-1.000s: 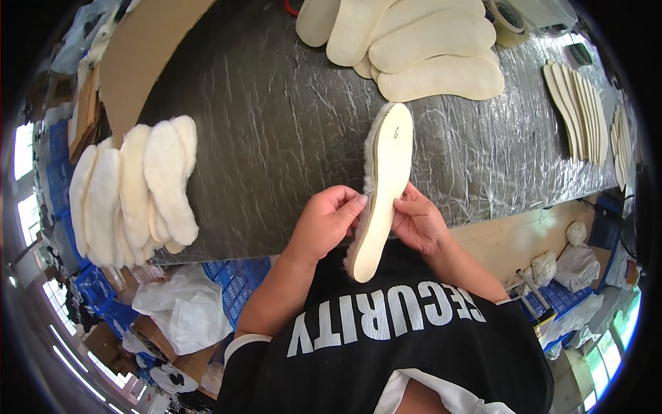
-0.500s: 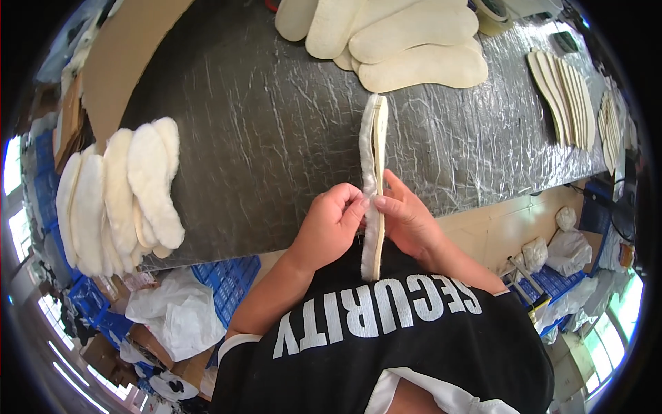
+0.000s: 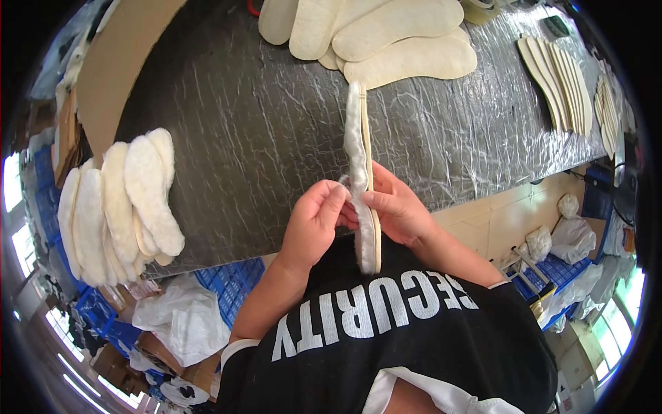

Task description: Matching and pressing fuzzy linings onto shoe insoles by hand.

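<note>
While fleecy insoles (image 3: 118, 203) lie piled at frame left and cream insoles (image 3: 396, 31) at the top, one fleece-edged insole (image 3: 358, 155), centre, is not yet set down; the right hand (image 3: 400, 207) clamps it edge-on, thumb against fingers, while the left hand (image 3: 312, 219) has thumb and forefinger together beside its fleece, perhaps pinching fluff.

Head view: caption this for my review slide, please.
Right hand gripping a fleecy insole edge-on, left hand pinched at its woolly side, at a dark table bearing more insoles.
</note>
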A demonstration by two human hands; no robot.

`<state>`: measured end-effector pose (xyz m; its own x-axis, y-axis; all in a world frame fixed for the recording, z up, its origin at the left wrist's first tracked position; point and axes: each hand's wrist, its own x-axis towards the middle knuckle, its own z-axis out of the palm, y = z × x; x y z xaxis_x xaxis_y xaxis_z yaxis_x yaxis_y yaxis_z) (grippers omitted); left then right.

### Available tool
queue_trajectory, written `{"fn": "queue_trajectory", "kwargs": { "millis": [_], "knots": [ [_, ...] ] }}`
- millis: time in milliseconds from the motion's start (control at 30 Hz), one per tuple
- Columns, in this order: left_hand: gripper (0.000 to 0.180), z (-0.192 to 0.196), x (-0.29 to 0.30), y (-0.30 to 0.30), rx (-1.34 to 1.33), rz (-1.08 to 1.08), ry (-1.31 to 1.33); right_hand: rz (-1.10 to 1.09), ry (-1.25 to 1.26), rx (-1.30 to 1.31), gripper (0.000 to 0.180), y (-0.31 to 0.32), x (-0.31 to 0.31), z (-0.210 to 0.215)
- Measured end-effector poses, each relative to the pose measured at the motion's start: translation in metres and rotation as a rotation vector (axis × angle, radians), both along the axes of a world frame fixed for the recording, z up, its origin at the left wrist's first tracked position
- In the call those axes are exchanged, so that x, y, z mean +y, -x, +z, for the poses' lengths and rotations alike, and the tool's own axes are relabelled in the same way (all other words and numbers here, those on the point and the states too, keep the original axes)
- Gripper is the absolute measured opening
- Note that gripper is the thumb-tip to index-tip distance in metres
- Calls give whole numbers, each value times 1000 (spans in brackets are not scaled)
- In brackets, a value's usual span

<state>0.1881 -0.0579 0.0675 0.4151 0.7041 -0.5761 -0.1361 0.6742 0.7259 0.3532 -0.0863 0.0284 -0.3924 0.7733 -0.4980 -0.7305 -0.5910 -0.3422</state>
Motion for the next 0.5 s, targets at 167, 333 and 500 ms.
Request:
{"fn": "queue_trajectory", "kwargs": {
  "millis": [167, 333, 500],
  "knots": [
    [26, 4, -9, 12, 337, -350, -164, -89, 29, -126, 79, 3, -3, 2],
    [17, 10, -15, 2, 258, -282, -301, -95, -56, -139, 84, 9, -3, 4],
    [13, 6, -15, 5, 152, -226, -216, -71, -64, -66, 80, 4, 1, 3]
  ]
}}
